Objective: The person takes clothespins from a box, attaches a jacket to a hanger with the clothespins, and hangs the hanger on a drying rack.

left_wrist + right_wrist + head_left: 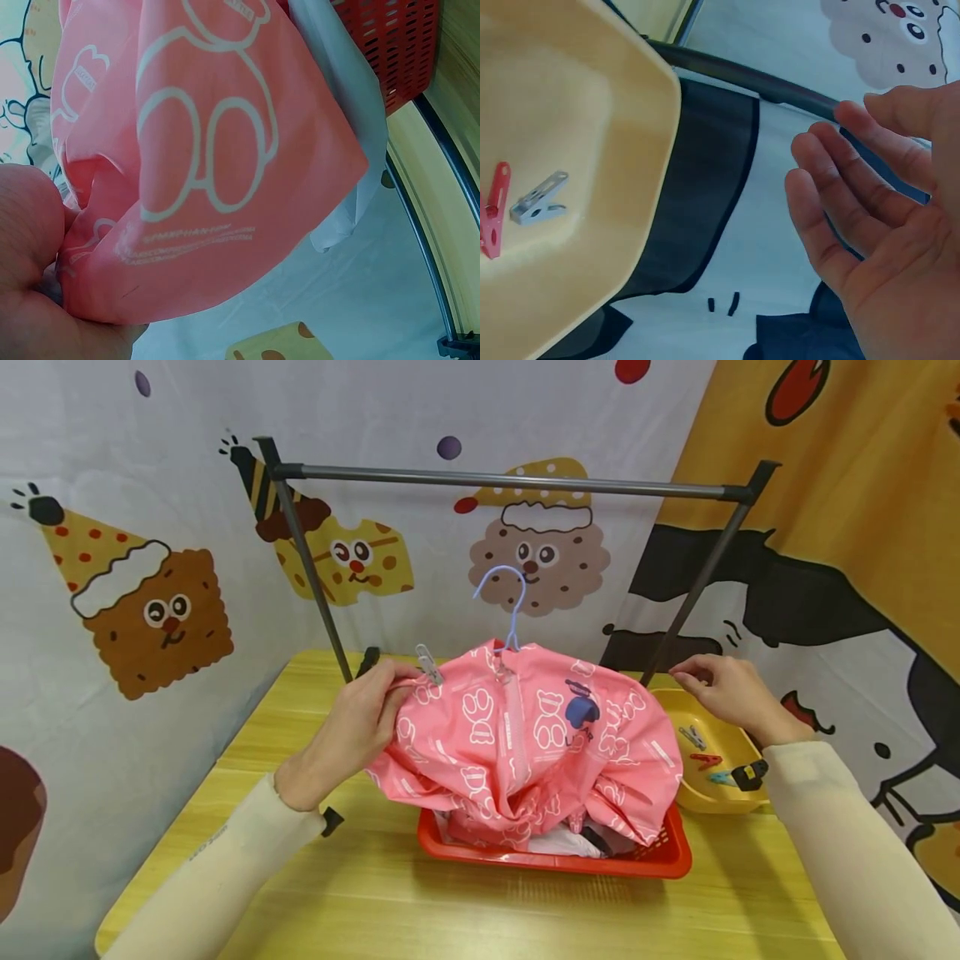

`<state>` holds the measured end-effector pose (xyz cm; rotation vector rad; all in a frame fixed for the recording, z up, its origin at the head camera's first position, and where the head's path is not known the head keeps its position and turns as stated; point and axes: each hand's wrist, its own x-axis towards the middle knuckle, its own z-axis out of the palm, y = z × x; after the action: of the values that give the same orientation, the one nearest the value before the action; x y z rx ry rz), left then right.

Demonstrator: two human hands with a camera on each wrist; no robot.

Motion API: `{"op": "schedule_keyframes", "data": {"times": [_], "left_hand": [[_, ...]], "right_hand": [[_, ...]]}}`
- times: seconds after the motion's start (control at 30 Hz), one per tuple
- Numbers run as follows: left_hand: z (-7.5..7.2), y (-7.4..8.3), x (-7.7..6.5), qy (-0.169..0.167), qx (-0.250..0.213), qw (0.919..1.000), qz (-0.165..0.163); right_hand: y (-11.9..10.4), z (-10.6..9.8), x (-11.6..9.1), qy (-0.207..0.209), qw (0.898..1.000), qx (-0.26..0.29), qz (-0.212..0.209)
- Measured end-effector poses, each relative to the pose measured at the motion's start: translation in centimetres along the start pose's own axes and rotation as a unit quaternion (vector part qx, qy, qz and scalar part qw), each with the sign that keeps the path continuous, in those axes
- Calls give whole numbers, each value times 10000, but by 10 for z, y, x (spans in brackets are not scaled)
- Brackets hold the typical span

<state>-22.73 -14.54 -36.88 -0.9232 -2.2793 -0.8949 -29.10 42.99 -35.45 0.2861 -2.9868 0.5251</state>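
Observation:
A pink jacket (465, 760) with white bear outlines hangs on a light blue hanger (517, 602), whose hook sticks up above the collar. At its shoulder on the left side, my left hand (356, 727) pinches the cloth between thumb and fingers. A grey clothespin (428, 665) is clipped on that shoulder, right by the fingertips. In the right wrist view my right hand (892, 217) has loosely bent fingers with nothing in them. It hovers beside a yellow basin (649, 225) that contains a red clothespin (496, 206) and a grey one (541, 201).
Under the jacket a red basket (555, 862) with more clothes stands on the wooden table (360, 910). A grey metal rack (487, 480) rises behind, its bar above the hanger hook. A black and yellow item (748, 774) lies in the basin by a teal clothespin (722, 778).

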Motion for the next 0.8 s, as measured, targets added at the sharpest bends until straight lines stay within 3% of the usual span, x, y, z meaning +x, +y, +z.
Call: {"op": "schedule_keyframes", "data": {"times": [0.4, 0.8], "left_hand": [[-1, 1, -2, -47, -64, 9999, -128], [0, 2, -3, -90, -47, 9997, -207]], "right_hand": [[27, 12, 5, -591, 9978, 80, 294], [47, 21, 8, -783, 9967, 62, 191]]}}
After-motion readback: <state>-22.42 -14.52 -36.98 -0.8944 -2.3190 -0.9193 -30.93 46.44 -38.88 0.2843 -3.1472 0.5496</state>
